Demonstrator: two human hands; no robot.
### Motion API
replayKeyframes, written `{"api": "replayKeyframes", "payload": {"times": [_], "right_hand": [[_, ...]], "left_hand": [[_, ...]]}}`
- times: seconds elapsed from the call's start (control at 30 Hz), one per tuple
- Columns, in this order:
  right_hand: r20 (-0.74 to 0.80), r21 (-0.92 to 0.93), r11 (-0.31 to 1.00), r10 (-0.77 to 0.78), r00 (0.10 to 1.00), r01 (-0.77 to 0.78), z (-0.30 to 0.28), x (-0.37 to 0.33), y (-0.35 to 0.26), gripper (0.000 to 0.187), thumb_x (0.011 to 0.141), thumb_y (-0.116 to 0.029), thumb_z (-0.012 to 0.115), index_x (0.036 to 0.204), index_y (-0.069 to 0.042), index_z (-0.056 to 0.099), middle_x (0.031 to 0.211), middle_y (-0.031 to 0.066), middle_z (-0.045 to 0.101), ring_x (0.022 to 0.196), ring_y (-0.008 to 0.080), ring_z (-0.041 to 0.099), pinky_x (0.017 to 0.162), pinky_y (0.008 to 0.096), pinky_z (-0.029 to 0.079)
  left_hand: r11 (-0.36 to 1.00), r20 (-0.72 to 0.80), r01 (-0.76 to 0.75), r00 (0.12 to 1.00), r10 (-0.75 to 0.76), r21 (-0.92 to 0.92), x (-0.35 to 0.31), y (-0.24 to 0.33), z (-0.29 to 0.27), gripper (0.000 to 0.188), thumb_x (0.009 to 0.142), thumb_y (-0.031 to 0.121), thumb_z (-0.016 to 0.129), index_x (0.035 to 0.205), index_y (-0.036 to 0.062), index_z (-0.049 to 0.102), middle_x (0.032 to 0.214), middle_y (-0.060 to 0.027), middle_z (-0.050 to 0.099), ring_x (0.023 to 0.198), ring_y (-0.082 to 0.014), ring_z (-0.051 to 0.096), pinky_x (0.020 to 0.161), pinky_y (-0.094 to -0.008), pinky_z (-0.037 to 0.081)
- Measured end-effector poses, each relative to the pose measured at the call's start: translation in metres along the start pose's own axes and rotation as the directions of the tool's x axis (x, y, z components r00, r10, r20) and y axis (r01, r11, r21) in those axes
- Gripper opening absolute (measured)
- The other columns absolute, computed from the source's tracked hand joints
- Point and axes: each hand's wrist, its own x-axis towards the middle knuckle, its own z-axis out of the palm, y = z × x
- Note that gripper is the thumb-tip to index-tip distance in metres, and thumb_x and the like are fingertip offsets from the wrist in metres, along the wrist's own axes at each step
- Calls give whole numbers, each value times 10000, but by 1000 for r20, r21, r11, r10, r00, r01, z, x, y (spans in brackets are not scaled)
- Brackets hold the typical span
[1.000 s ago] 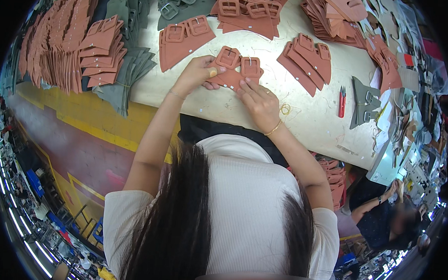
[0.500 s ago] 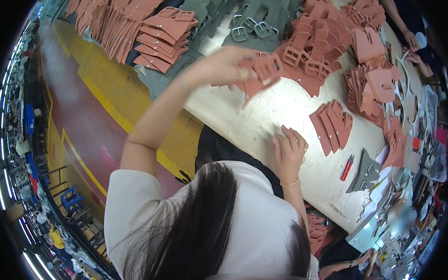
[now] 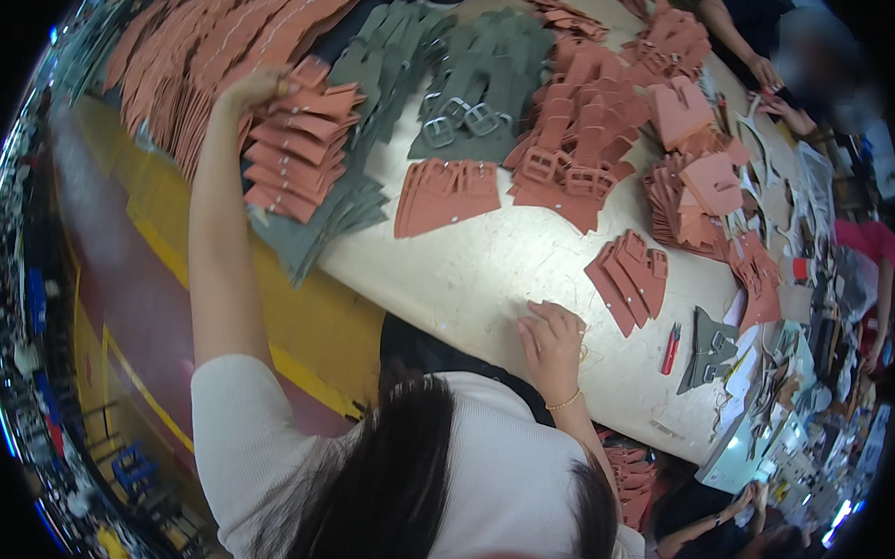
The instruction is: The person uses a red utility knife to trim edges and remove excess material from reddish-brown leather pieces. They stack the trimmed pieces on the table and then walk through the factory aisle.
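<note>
My left hand (image 3: pixel 256 87) reaches out to the far left, its fingers closed at the edge of the top terracotta leather piece (image 3: pixel 321 98) of a fanned stack. A buckle frame shows at that piece's upper end. On the table middle lies a flat terracotta piece with two covered buckles (image 3: pixel 449 202), beside a pile of buckled terracotta straps (image 3: pixel 574 135). My right hand (image 3: pixel 552 346) rests near the table's front edge, its fingers loosely bent and apart, holding nothing. Right of it lies a small group of terracotta buckled pieces (image 3: pixel 629 279).
Green leather pieces with metal buckles (image 3: pixel 476 91) are heaped at the back. A red-handled cutter (image 3: pixel 670 349) lies by a green buckled piece (image 3: pixel 708 349) at right. Terracotta stacks (image 3: pixel 691 195) stand farther right. Other people's hands (image 3: pixel 768 76) work across the pale table (image 3: pixel 447 294).
My left hand has let go of the buckled piece, which now lies flat on the table, and has swung left to the fanned stack. My right hand stays near the table edge.
</note>
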Motion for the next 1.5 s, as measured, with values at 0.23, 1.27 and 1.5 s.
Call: {"api": "replayKeyframes", "payload": {"times": [0.23, 1.27, 1.5], "right_hand": [[-66, 38, 999, -7, 998, 10, 11, -8, 6, 103, 808, -197, 664, 823, -96, 649, 982, 42, 646, 997, 244, 579, 879, 442, 405], [-114, 67, 977, 211, 971, -204, 14, -24, 16, 114, 848, -239, 636, 826, -139, 687, 1129, 16, 607, 1118, 203, 506, 918, 408, 392], [-117, 69, 978, 202, 972, -195, 15, -25, 14, 119, 847, -236, 633, 833, -137, 697, 1112, 13, 609, 1097, 200, 511, 905, 407, 394]], "left_hand": [[758, -314, -241, 804, 506, 606, 40, 8, 18, 427, 879, 310, 672, 1191, 51, 538, 952, -89, 564, 755, -184, 517, 614, -288, 391], [383, 338, -599, 756, 561, 703, -106, 179, 201, 701, 845, 296, 670, 1439, 66, 378, 1506, -260, 281, 1388, -404, 286, 1110, -453, 279], [496, 373, -563, 820, 434, 661, -122, 180, 240, 703, 831, 258, 686, 1438, 68, 385, 1542, -231, 234, 1445, -391, 178, 1138, -452, 246]]}}
